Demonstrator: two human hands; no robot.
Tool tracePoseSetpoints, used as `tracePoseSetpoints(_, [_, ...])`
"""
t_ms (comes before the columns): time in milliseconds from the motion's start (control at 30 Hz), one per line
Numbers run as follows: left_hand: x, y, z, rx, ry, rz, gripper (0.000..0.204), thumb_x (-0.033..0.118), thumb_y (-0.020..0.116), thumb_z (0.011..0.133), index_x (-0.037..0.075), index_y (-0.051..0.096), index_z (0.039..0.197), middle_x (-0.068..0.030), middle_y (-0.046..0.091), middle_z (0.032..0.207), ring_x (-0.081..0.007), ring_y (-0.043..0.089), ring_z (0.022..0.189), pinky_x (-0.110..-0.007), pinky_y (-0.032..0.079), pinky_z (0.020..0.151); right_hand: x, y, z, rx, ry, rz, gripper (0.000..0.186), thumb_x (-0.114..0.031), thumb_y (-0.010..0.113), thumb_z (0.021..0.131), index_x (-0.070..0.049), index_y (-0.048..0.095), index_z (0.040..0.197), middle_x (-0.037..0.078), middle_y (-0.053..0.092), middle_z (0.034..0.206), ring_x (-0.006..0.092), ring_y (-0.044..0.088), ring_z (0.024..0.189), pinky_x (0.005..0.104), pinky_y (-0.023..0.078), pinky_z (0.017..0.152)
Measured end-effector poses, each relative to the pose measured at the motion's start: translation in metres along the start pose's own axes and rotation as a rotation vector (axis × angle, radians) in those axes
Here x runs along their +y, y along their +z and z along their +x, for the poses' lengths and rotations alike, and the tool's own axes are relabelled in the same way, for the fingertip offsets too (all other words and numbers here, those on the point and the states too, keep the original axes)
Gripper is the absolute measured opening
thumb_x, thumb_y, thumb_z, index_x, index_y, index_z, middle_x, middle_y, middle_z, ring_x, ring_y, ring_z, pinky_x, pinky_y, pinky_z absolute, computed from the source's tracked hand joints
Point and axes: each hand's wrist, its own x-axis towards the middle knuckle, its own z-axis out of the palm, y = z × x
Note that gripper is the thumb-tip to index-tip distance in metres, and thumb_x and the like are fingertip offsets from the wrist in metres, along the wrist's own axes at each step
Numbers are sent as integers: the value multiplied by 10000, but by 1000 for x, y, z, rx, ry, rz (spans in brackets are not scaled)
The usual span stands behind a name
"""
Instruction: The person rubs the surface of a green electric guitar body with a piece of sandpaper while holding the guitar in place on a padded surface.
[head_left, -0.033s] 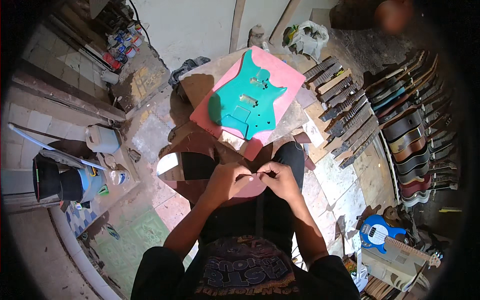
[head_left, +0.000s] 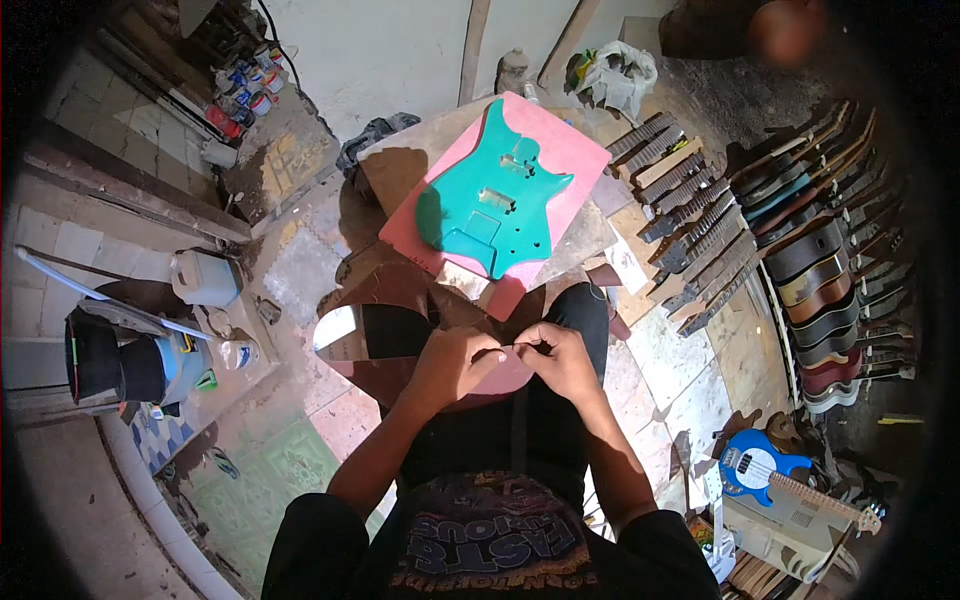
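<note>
At the centre of the view, over the lap: left hand [head_left: 455, 365] and right hand [head_left: 562, 365] nearly meet. Fingers of both curled in, thumb tip to forefinger tip with almost no gap, pinching the upper edge of a reddish-brown sheet [head_left: 503, 380], probably sandpaper. Sheet hangs between and below the two grips, toward 6 o'clock. Whether a fold or tear runs along the pinched edge: cannot tell, the fingers cover it.

Change check against the preceding frame: no clear shift in hands, sheet or guitar body. Reading: work rests on the sheet at this instant; neither hand touches the guitar body.

Toward 11 o'clock, just beyond the left hand: larger curled piece of similar reddish-brown material [head_left: 375, 285].

At 12 o'clock, well apart from the fingers: turquoise electric guitar body [head_left: 470, 190], lying flat on a pink board [head_left: 580, 160], which rests on the counter [head_left: 590, 235]. Pickup cavities open, no neck attached.

Farther out. 2 o'clock: row of guitar necks [head_left: 690, 215]. Between 2 and 3: racked guitars [head_left: 815, 290]. 4 o'clock: blue bass guitar [head_left: 750, 465]. Between 9 and 10: pale plastic jug [head_left: 205, 277].
</note>
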Motion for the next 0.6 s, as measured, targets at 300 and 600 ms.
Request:
tracePoseSetpoints(300, [0,15,-8,38,165,49,150,206,739,840,58,724,821,-138,673,767,-354,674,747,-460,499,667,-6,-4,1,-169,-166,-218,173,-132,731,810,-15,727,938,172,717,899,388,705,837,433,556,744])
tracePoseSetpoints(600, [7,48,-30,280,280,216,209,177,735,732,104,556,653,-55,492,694,-260,546,706,-426,378,712,21,15,-16,-228,-39,-137,210,-170,696,842,31,677,899,210,667,797,311,664,698,429,520,676])
